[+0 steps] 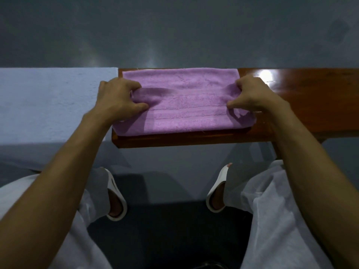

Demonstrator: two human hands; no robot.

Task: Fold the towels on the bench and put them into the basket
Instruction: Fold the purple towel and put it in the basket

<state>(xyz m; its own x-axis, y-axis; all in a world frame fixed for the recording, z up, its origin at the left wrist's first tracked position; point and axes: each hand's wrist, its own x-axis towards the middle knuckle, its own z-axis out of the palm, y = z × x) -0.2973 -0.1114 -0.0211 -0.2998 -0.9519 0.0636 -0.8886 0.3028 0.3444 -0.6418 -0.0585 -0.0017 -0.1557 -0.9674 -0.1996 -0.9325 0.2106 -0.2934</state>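
Purple terry towel [186,101] lies flat on the left end of the glossy wooden worktop [310,98], already narrowed to a long band that reaches nearly from the worktop's far edge to its near one. The left hand [116,96] pinches the towel's left short edge, thumb and curled fingers closed on a raised pucker of cloth. The right hand [252,94] grasps the right short edge the same way. So the towel stretches between the two hands, each at one end.

This looks like the middle of the folding step. The next move probably calls for lifting one end and carrying it across to the other, corners matched. A pale blue cloth [48,103], perhaps another towel, lies just left. No basket is in view.
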